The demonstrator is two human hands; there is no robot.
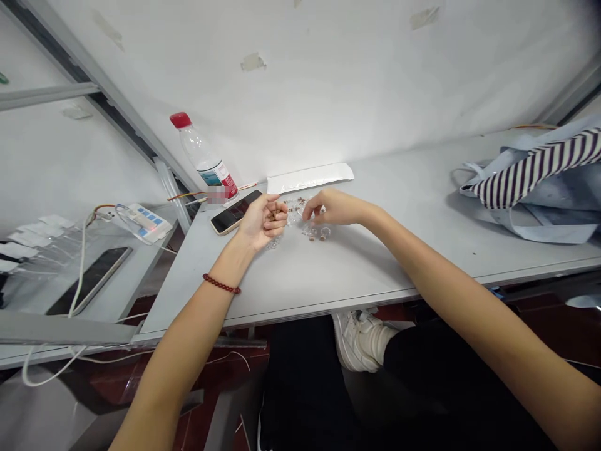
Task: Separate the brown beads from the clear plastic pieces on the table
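My left hand (pixel 261 220) is turned palm up above the table, its fingers curled around several small brown pieces (pixel 273 215). To its right, my right hand (pixel 334 208) reaches down with bent fingers among small clear pieces; whatever lies at its fingertips is too small to make out. Small clear round pieces with brown bits (pixel 312 235) lie just under the right hand. More small brown pieces (pixel 295 204) are scattered between the two hands. Several clear pieces (pixel 273 243) rest below the left hand.
A phone (pixel 231 217) lies left of my left hand, near a red-capped plastic bottle (pixel 206 156). Behind the hands is a white strip-like packet (pixel 310 178). A striped-handled bag (pixel 539 188) sits at right. On the left stand a power strip (pixel 146 223) and another phone (pixel 91 280).
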